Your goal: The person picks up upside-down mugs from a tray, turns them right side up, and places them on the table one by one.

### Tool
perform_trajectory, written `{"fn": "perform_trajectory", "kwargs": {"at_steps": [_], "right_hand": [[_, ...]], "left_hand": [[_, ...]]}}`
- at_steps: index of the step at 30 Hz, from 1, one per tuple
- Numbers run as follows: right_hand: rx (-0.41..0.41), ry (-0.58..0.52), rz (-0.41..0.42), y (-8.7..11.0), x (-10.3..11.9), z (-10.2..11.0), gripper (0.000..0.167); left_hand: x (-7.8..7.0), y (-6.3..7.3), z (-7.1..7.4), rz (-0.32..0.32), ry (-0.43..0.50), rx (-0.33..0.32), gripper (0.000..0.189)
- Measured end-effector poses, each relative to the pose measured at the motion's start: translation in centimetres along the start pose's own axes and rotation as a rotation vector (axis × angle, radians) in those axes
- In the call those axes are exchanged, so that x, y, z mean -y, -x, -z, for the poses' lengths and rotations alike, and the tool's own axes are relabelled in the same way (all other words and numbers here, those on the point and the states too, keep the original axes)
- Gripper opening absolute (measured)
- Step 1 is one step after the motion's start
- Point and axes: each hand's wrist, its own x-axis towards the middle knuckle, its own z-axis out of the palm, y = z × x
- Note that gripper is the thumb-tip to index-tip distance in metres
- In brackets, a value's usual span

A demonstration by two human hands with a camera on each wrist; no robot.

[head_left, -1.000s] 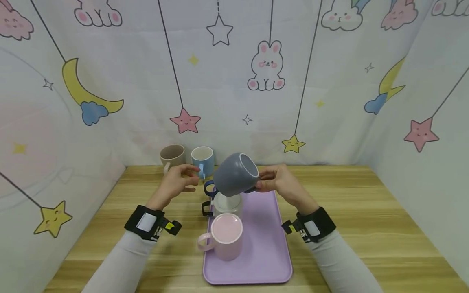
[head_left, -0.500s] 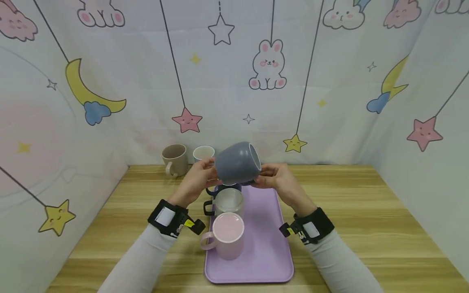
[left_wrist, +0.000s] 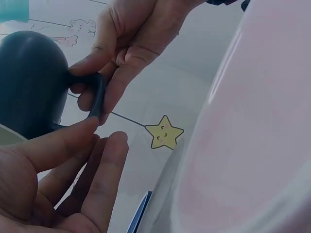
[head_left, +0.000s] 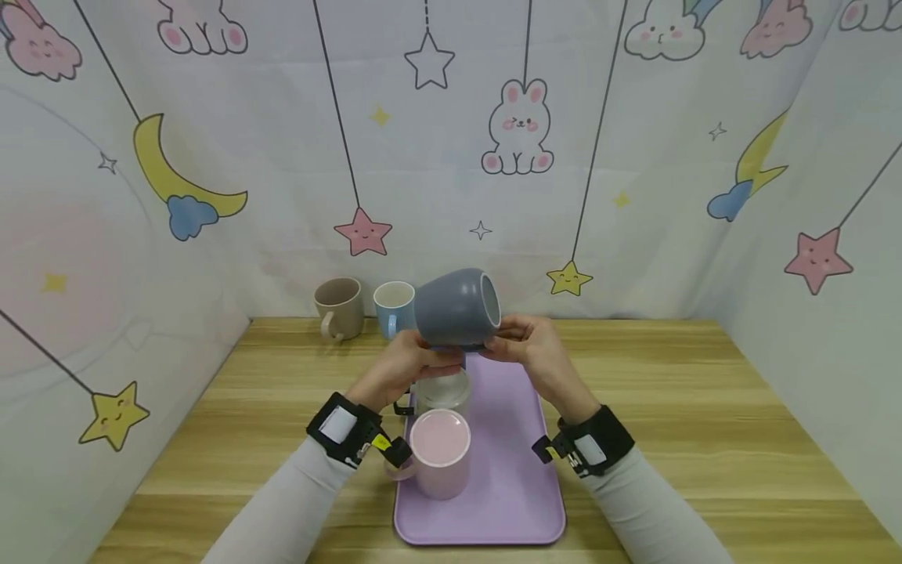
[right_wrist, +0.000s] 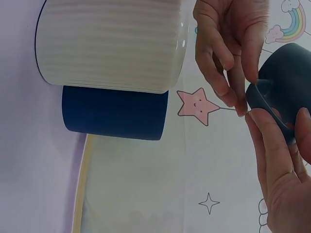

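Note:
A grey-blue mug (head_left: 451,309) is held in the air, tilted on its side, with a pale-edged round end facing right. My right hand (head_left: 535,352) pinches its handle, which shows plainly in the left wrist view as a dark loop (left_wrist: 99,94). From below, my left hand (head_left: 409,364) reaches to the same handle; its thumb touches the handle and its fingers are extended beside it. Beneath the hands, a white mug (head_left: 444,390) and a pink mug (head_left: 440,462) stand on a lilac tray (head_left: 510,470). Behind them is a dark blue mug (right_wrist: 114,114), mostly hidden in the head view.
At the back left of the wooden table (head_left: 648,423) stand a brown mug (head_left: 341,313) and a light blue mug (head_left: 386,317). A printed white cloth (head_left: 655,243) hangs behind the table and along its sides.
The left hand has moved right, first to the mug's left end, then underneath to its handle. The mug has risen slightly and turned closer to level; the right hand keeps its hold.

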Motion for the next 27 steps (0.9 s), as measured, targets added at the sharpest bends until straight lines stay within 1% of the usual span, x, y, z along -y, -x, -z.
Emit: {"fn": "perform_trajectory", "kwargs": {"at_steps": [2,4,9,12,16,20,25,27], "right_hand": [[-0.005,0.002,0.01,0.03,-0.07,-0.18,0.028],[-0.016,0.01,0.018,0.06,-0.15,-0.38,0.028],[-0.034,0.03,0.01,0.06,-0.24,-0.69,0.029],[-0.032,0.051,-0.006,0.02,-0.21,-0.69,0.031],[-0.023,0.109,-0.042,-0.02,-0.14,-0.66,0.036],[-0.02,0.175,-0.075,0.01,-0.24,-0.54,0.036],[-0.025,0.171,-0.094,-0.03,-0.31,-0.42,0.033],[-0.02,0.161,-0.1,-0.05,-0.28,-0.32,0.034]], "left_hand": [[0.26,-0.08,-0.13,0.007,0.01,0.005,0.046],[0.47,-0.16,-0.26,-0.001,0.019,-0.005,0.047],[0.6,-0.06,-0.38,-0.069,0.005,-0.064,0.043],[0.68,0.06,-0.33,-0.115,-0.02,-0.076,0.037],[0.8,0.12,-0.28,-0.147,-0.059,-0.091,0.033],[0.7,-0.09,-0.44,-0.144,-0.072,-0.121,0.032],[0.22,-0.3,-0.63,-0.15,-0.063,-0.11,0.035],[0.1,-0.36,-0.6,-0.155,-0.067,-0.103,0.035]]}}
